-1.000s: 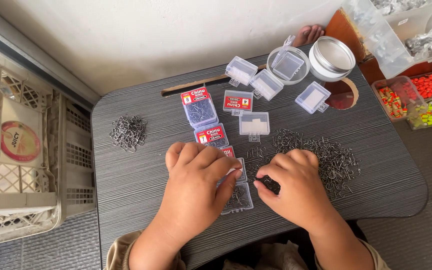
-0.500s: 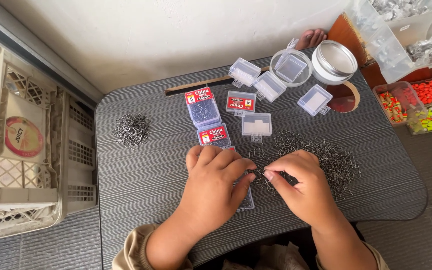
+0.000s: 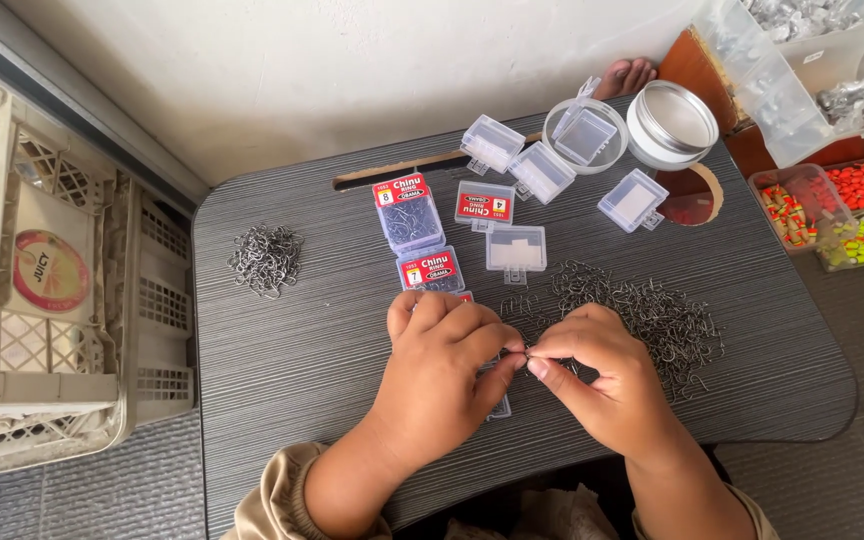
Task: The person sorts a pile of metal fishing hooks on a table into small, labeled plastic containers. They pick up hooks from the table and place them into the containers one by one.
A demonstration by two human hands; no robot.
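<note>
Left hand: the left hand (image 3: 442, 375) sits in the lower centre of the frame, fingers curled, thumb and forefinger pinched on a small metal hook at the point where both hands meet.
Right hand: the right hand (image 3: 607, 385) lies just beside it, lower centre-right, fingers bent inward, its fingertips closed on the same small hook (image 3: 526, 357); the hook is mostly hidden, so its shape cannot be told.
Hook pile: a large loose pile of hooks (image 3: 652, 315) spreads right of centre, touching the right hand's far side.
Small pile: a smaller heap of hooks (image 3: 265, 258) lies well apart, at centre left.
Labelled boxes: clear boxes with red labels (image 3: 407, 210) stand in a column above the left hand; one box is partly under that hand.
Empty boxes: small clear plastic boxes (image 3: 517, 247) are scattered at upper centre.
Tin: a round metal tin (image 3: 672, 122) stands at upper right, beside a clear round lid (image 3: 584, 135).
Surface: a dark grey striped surface (image 3: 312, 360) carries all of it.
Crate: a pale plastic crate (image 3: 72, 330) stands at far left.
Bead tray: a compartment tray of bright floats (image 3: 852, 210) is at the right edge.
</note>
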